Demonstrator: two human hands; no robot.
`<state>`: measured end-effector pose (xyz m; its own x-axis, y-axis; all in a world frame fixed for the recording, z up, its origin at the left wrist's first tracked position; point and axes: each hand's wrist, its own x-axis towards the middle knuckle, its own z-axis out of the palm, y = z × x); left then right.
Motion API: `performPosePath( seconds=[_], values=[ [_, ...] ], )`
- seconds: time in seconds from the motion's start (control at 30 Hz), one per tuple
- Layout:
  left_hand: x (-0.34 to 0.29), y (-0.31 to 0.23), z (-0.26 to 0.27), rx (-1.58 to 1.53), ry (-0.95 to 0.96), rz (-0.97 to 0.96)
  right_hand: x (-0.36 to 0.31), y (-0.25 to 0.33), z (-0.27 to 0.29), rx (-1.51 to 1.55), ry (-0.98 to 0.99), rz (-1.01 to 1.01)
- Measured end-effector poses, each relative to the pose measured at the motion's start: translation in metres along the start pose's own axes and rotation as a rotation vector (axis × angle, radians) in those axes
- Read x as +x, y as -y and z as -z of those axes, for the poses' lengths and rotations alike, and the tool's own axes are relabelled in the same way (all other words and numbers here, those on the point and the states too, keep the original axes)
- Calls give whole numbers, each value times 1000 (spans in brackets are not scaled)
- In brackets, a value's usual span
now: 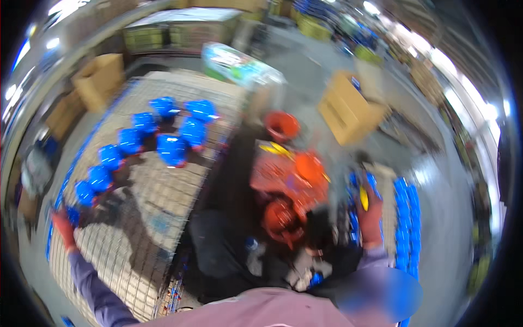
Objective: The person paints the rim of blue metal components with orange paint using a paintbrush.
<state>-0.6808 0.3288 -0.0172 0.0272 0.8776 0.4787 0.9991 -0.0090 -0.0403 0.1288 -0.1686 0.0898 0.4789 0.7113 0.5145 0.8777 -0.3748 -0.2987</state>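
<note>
My left hand (64, 228), in a red glove, is at the near left edge of a wire-mesh table. Its fingers close around a glossy blue rounded piece (72, 216), the nearest of a curved row; blur hides the exact grip. Similar blue pieces (130, 141) with red lower edges stand farther along the mesh, with another blue piece (172, 150) in a cluster to their right. On the right, my gloved right hand (371, 220) is closed on a yellow-handled tool (364, 198), its far end dark and blurred. That hand is over a rack of blue pieces (354, 218).
Between my arms, a red-stained surface (267, 171) bears red containers (309, 168) and yellow-handled items. Behind it stands a red bucket (282, 126). More blue pieces (408, 218) line the right side. Cardboard boxes (348, 109) stand on the floor beyond.
</note>
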Motion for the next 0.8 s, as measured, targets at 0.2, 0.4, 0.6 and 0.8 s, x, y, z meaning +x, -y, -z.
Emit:
performPosePath(
  seconds=[0.2,0.4,0.6,0.8],
  values=[
    [28,-248,146,-912,-144,-530,1,-89,41,300,-186,-386],
    [-113,-579,256,-1858,436,-705,-9,-169,28,-76,-136,-334],
    [-197,-704,255,-1834,1101,-742,-28,-245,-50,-399,219,-233],
    [-190,-717,209,-1792,1178,-509,-34,-343,-149,-562,296,20]
  ],
)
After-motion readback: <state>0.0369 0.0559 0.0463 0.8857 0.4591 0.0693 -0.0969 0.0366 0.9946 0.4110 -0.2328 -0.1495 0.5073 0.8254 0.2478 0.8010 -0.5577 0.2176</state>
